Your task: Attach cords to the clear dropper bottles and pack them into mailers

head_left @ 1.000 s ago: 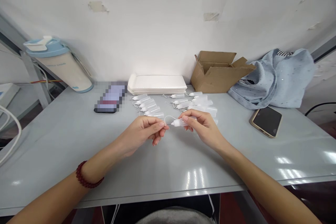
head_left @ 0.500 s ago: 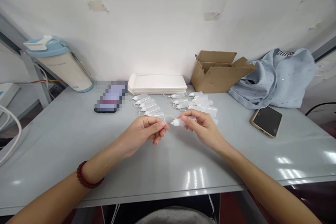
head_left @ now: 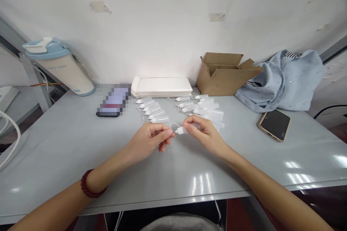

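Held in front of me is a small clear plastic dropper bottle (head_left: 180, 130) with a white tapered top. My right hand (head_left: 204, 131) is closed round its body, its nozzle pointing left. A thin white strap (head_left: 174, 124) loops from the bottle over to my left hand (head_left: 155, 137), which pinches the strap's capped end; the fingertips mostly hide the cap. A fine dark needle tip shows between the nozzle and those fingers. Behind my left hand several similar bottles (head_left: 151, 108) lie in a slanted row. A looser group of bottles (head_left: 207, 106) lies behind my right hand.
White padded envelopes (head_left: 162, 86) are stacked against the wall, beside an open cardboard box (head_left: 225, 79). A pixelated phone (head_left: 114, 101) and a tumbler (head_left: 65, 68) stand left. At right are a light blue cloth bag (head_left: 292, 83) and another phone (head_left: 275, 125) on the grey table (head_left: 81, 144).
My right hand and the bottle have shifted slightly left and down, bringing the nozzle closer to my left fingertips. The pinch of my left hand looks the same.
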`<state>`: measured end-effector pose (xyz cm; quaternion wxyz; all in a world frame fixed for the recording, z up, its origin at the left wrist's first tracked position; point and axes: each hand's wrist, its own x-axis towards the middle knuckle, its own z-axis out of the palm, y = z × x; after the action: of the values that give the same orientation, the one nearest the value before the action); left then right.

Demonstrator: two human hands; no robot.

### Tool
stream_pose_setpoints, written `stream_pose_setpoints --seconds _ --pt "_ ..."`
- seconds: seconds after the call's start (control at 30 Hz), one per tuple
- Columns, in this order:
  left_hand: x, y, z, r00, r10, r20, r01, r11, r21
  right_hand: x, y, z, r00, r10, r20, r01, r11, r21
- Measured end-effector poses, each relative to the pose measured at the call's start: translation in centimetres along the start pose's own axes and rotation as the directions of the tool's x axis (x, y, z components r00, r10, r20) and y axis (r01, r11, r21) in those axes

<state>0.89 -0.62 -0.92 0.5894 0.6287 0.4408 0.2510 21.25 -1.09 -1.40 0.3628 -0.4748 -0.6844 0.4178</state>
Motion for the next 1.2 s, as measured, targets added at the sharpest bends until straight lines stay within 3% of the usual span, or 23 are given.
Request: stream_pose_setpoints --seconds 0.4,0.77,0.97,1.2 --pt "-0.1 0.1 0.6 0.999 0.011 -0.035 -0.008 0.997 0.082 -0.1 0.4 0.7 1.000 -0.016 0.006 0.016 0.999 -0.032" --pt "-0.1 -0.1 0.7 0.999 0.007 -0.037 -0.006 1.000 0.029 -0.2 0.7 1.0 0.999 -0.023 0.035 0.025 0.999 -0.046" --pt "0.2 0.1 0.0 1.000 0.011 -0.001 -0.011 1.000 -0.022 0.0 0.3 0.6 0.998 -0.038 0.050 0.040 0.999 -0.037" --pt "0.4 0.2 -0.8 0.998 0.009 -0.054 -0.009 1.000 0.010 0.2 0.1 0.1 1.000 -0.005 -0.017 0.005 1.000 0.012"
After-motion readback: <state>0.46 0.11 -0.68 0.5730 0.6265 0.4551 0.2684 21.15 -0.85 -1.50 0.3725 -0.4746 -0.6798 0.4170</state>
